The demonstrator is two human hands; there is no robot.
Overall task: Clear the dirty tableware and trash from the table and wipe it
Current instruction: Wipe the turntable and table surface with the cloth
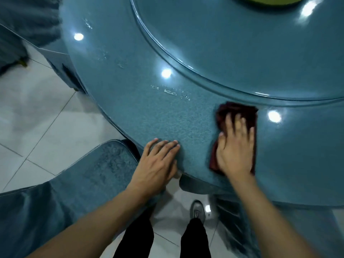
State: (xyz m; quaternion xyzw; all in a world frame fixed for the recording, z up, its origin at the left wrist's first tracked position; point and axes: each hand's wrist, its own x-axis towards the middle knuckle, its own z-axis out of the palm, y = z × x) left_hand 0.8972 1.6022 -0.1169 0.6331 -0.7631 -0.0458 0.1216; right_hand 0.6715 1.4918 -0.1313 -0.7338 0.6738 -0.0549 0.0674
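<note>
Wet streaks lie up and to the left of the dark red cloth.

The right hand (pixel 235 148) presses the dark red cloth (pixel 236 116) flat on the blue surface (pixel 130 112), grip spread, fingers straight; the cloth's long axis runs from the near edge toward the raised turntable (pixel 232 53), just touching its rim. The wet streaks (pixel 171 92) sit nearer the left hand (pixel 158 164), which rests spread and holds nothing.

Speckled teal table (pixel 141 112), dark maroon cloth (pixel 240 108), pale-tiled floor (pixel 37 118).
</note>
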